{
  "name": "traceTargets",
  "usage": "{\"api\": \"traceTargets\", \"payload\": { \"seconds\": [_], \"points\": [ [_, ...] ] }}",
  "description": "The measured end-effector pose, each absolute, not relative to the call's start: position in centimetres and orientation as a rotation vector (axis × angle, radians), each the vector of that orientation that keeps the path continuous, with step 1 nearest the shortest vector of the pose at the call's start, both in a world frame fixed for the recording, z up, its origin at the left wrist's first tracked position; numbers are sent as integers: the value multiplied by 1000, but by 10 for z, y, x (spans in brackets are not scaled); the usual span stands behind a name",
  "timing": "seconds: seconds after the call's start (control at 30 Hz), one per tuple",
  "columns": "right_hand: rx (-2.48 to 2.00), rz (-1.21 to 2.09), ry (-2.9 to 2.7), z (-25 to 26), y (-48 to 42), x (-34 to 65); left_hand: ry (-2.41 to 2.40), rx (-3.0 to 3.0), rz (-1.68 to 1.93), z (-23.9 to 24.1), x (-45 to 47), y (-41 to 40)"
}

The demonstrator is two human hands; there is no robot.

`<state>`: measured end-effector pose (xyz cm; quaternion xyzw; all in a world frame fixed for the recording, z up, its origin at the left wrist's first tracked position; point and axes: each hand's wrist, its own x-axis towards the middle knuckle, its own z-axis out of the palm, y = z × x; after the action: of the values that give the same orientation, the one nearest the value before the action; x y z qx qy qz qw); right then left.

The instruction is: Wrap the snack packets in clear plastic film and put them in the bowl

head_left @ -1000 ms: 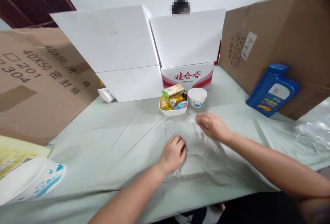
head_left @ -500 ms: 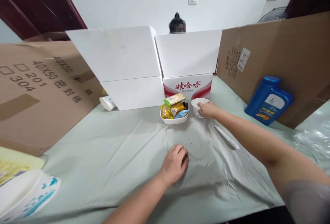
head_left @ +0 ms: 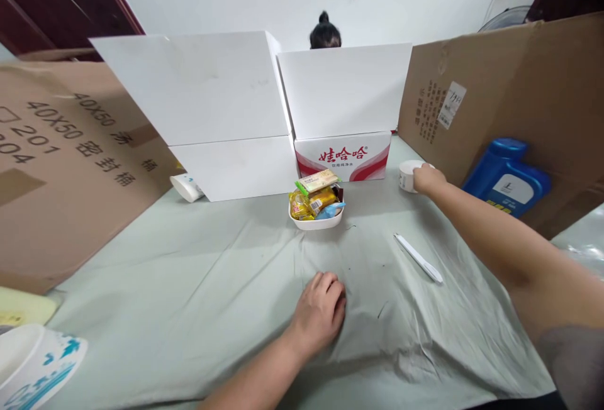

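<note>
My right hand (head_left: 428, 180) grips the near right rim of a white paper bowl (head_left: 409, 177) at the table's far right. My left hand (head_left: 319, 309) rests on the cloth in the middle, fingers curled together, with nothing visible in them. Ahead of it a white oval dish (head_left: 315, 224) is heaped with wrapped snacks (head_left: 317, 195) in gold, green and blue packaging. A white pen-like utility knife (head_left: 419, 259) lies on the cloth between the dish and my right forearm.
White boxes (head_left: 226, 95) and a red-printed carton (head_left: 342, 156) stand at the back; a person's head shows behind. Large brown cartons (head_left: 85, 171) flank both sides. A blue jug (head_left: 512, 177) leans at right. A paper bucket (head_left: 44, 366) and a tipped paper cup (head_left: 186, 187) are at left.
My right hand has moved the paper bowl to the right and slightly back, away from the snack dish. My left hand stays in place. The view has shifted slightly.
</note>
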<state>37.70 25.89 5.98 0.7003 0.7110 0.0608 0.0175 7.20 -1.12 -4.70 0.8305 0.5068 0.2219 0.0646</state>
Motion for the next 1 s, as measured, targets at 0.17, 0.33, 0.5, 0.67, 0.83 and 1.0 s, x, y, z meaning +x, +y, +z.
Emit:
{"api": "traceTargets", "payload": {
  "seconds": [0.17, 0.33, 0.5, 0.67, 0.83, 1.0],
  "points": [
    [2174, 142, 2505, 51, 262, 341, 1531, 2477, 675, -45, 71, -11],
    [1660, -58, 2961, 30, 215, 280, 1523, 2458, 699, -43, 71, -11],
    [1468, -111, 3115, 19, 167, 243, 1532, 2446, 693, -43, 72, -12],
    [1561, -131, 3053, 11, 157, 231, 1546, 2452, 674, -44, 73, -11],
    [1563, -130, 3014, 8, 161, 223, 1538, 2457, 674, -43, 72, -11],
    [1667, -107, 2940, 7, 160, 224, 1532, 2450, 687, -43, 71, -11]
  ]
}}
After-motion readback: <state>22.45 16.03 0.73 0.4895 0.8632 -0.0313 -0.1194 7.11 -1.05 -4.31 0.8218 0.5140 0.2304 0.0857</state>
